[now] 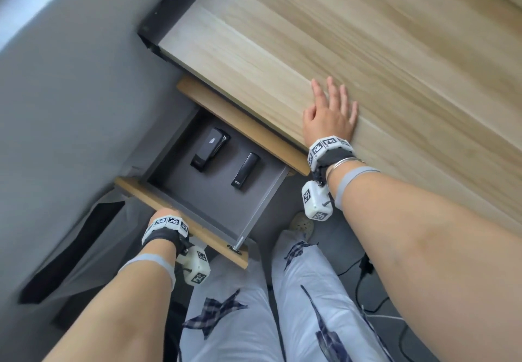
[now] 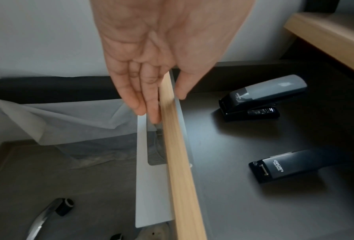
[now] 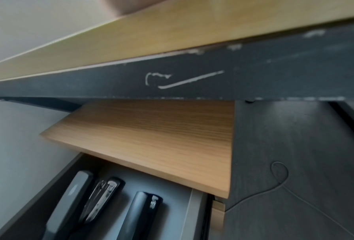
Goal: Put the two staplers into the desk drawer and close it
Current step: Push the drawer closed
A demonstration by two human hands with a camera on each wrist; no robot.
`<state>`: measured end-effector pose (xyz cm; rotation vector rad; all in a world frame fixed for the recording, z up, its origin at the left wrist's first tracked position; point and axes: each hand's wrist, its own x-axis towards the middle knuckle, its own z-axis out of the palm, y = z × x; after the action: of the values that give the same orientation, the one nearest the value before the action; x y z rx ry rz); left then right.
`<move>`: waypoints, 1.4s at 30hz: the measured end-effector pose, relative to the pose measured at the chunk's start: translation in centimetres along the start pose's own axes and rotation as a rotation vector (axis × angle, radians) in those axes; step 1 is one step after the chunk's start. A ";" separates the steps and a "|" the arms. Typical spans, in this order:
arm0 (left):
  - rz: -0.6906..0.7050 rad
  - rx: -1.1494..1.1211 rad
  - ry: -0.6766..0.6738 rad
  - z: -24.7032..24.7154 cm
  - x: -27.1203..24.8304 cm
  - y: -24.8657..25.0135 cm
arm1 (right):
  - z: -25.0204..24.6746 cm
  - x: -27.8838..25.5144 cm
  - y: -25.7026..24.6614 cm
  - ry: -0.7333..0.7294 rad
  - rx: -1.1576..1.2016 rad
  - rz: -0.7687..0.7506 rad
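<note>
Here the wooden desk top (image 1: 367, 50) fills the far right of the scene, and the right hand (image 1: 329, 115) lies flat on its near edge with the fingers straight and a little apart, holding nothing. Below it, on the left, the desk drawer (image 1: 158, 147) is pulled out – its dark grey inside is open to view and its wooden front panel (image 2: 178, 162) is the nearest part. The left hand (image 2: 151, 65) is at this front panel: the fingers (image 2: 135, 97) reach down straight and close together on the outer side, the thumb is on the inner side, so the top edge sits between them. Both staplers lie on the drawer floor, side by side but not touching. The larger stapler (image 1: 210, 148), black with a grey top, is on the left and farther in – the slim black stapler (image 1: 245, 172) is to its right.
</note>
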<state>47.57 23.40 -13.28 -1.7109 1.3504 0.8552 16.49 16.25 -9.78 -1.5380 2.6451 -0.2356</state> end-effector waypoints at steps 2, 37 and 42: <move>-0.048 -0.184 0.050 -0.6 1.0 0.9 | 0.1 0.1 0.1 -0.008 -0.009 -0.003; 0.111 -1.067 0.202 -9.8 8.3 16.3 | 0.2 0.2 -0.3 0.092 -0.011 -0.005; 0.111 -1.122 0.183 -9.8 8.9 16.2 | 0.0 0.2 -0.3 0.025 -0.002 0.003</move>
<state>34.01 8.60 -19.11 -2.5887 1.1281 1.7630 16.62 15.93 -9.74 -1.5417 2.6672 -0.2537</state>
